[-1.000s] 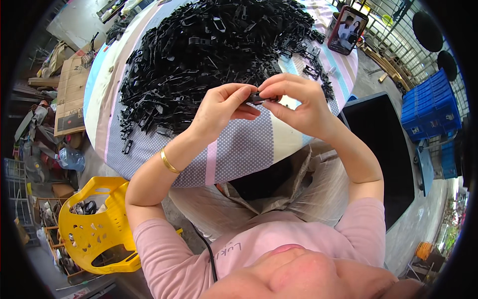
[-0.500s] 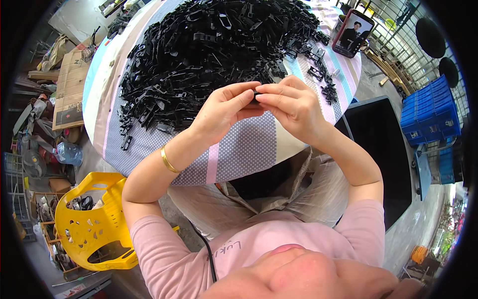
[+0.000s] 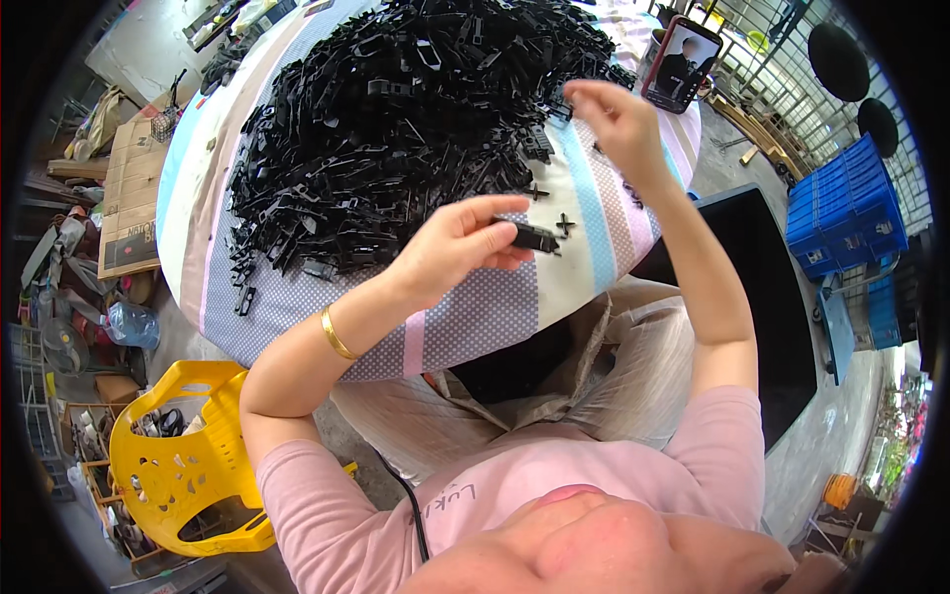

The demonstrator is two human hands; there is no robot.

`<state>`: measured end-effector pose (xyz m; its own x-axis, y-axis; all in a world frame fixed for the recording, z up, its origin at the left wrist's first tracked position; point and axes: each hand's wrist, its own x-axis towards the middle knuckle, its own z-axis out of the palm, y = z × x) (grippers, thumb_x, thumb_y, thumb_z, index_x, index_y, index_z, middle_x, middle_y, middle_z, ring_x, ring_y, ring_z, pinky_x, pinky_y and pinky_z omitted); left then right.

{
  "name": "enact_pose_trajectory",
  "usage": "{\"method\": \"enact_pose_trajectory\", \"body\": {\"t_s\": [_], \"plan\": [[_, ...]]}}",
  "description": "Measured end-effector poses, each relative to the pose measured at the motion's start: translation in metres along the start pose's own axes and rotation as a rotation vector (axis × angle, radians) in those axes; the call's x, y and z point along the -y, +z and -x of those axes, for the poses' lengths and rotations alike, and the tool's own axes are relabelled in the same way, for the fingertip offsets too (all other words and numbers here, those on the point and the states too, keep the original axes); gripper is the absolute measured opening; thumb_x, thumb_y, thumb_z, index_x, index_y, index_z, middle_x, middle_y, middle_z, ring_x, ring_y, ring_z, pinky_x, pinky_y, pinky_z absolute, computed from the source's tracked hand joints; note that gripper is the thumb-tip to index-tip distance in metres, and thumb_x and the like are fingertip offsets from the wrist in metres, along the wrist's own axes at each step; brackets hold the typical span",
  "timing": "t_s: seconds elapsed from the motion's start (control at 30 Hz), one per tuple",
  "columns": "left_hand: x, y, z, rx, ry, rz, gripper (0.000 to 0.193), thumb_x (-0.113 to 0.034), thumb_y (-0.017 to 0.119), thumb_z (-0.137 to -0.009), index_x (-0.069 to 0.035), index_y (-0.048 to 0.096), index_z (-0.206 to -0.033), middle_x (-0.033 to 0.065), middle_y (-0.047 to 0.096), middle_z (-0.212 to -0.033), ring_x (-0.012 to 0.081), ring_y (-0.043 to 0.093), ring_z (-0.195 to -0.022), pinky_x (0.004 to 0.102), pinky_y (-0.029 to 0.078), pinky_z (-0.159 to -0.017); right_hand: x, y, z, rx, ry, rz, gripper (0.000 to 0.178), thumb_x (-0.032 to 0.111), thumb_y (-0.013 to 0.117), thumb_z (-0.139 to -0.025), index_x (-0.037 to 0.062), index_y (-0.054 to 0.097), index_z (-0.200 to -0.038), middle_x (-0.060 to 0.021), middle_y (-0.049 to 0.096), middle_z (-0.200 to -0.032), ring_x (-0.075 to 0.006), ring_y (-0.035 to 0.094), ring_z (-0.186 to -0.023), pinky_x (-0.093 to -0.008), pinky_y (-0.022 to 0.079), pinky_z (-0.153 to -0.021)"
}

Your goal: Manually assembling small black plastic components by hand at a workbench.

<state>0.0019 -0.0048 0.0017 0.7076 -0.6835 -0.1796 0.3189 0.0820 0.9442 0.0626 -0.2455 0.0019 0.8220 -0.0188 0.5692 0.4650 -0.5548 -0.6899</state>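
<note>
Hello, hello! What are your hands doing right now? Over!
Left hand grips a black plastic part. Right hand raised by the black parts pile; contents unclear. Nothing between them.

- A phone (image 3: 683,61) was propped upright at the table's far right edge, its lit screen framed in red.
- A flattened brown cardboard box (image 3: 127,203) with a dark printed label was laid on the floor at left.
</note>
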Motion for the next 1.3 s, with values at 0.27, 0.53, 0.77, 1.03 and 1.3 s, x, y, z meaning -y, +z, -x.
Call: {"method": "enact_pose_trajectory", "body": {"t_s": [0.27,0.53,0.77,1.03,1.3], "plan": [[0.006,0.001,-0.006,0.052,-0.048,-0.208,0.035,-0.009,0.048,-0.092,0.006,0.045,-0.124,0.0108,0.06,-0.102,0.0145,0.062,-0.087,0.0248,0.052,-0.078,-0.093,0.002,-0.084,0.085,0.313,0.864,0.026,0.033,0.061,-0.076,0.011,0.069,-0.089,-0.0107,0.067,-0.088,-0.0267,0.064,-0.084,-0.0363,0.05,-0.075],[0.01,-0.004,-0.007,-0.023,-0.048,0.059,0.032,-0.008,0.044,-0.093,0.005,0.045,-0.122,0.014,0.056,-0.109,0.02,0.061,-0.095,0.0283,0.052,-0.084,-0.083,-0.005,-0.07,-0.143,0.068,0.687,0.033,0.026,0.068,-0.073,0.0046,0.063,-0.097,-0.0124,0.066,-0.09,-0.0233,0.064,-0.081,-0.0322,0.051,-0.074],[0.003,-0.009,-0.004,-0.176,0.13,0.313,0.03,-0.01,0.04,-0.095,0.006,0.046,-0.12,0.016,0.057,-0.11,0.024,0.06,-0.097,0.0321,0.05,-0.088,0.055,-0.009,0.014,0.471,-0.21,-0.101,0.029,0.004,0.068,-0.073,0.0023,0.064,-0.101,-0.0059,0.063,-0.097,-0.014,0.06,-0.085,-0.0262,0.048,-0.07],[0.004,-0.01,-0.008,-0.19,0.148,0.254,0.031,-0.011,0.039,-0.096,0.005,0.046,-0.122,0.0158,0.056,-0.112,0.0252,0.06,-0.1,0.0339,0.05,-0.09,0.073,0.006,0.044,0.322,-0.507,0.19,0.03,0.002,0.068,-0.067,0.0017,0.063,-0.097,-0.0111,0.06,-0.093,-0.0276,0.059,-0.084,-0.0341,0.05,-0.07],[0.007,-0.01,-0.006,-0.27,0.103,0.137,0.029,-0.009,0.043,-0.095,0.004,0.048,-0.121,0.0133,0.057,-0.11,0.021,0.06,-0.097,0.0313,0.05,-0.088,0.074,0.018,0.052,0.308,-0.595,0.248,0.03,0.0,0.065,-0.067,0.0003,0.062,-0.097,-0.0106,0.06,-0.091,-0.0276,0.058,-0.083,-0.0346,0.049,-0.069]]}}
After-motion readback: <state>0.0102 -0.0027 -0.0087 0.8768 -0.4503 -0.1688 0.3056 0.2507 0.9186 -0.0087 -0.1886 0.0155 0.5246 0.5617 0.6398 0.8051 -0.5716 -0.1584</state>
